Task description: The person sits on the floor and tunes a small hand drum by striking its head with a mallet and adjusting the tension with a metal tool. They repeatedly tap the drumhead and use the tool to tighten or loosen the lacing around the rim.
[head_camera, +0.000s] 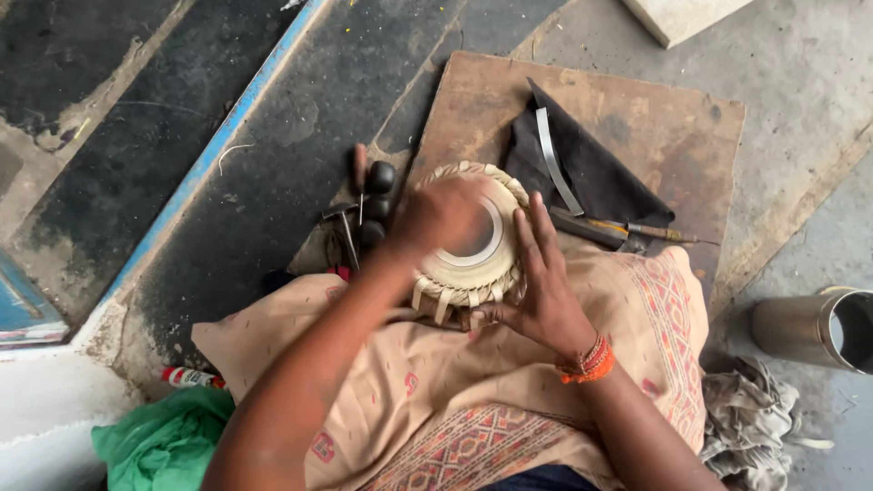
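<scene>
While the small drum [473,245] rests on the lap cloth [455,400] at the wooden board's [673,127] near edge, lacing already on, left hand [441,216] blurs closed-looking on its skin and right hand [538,282] steadies it, open; finishing seems unfinished

The small drum [473,250] has a smooth, pale skin head and woven hide lacing. A matt patterned cloth [509,400] covers the lap; beneath lies a worn wooden board [655,118] on rough concrete floor [800,100].
</scene>
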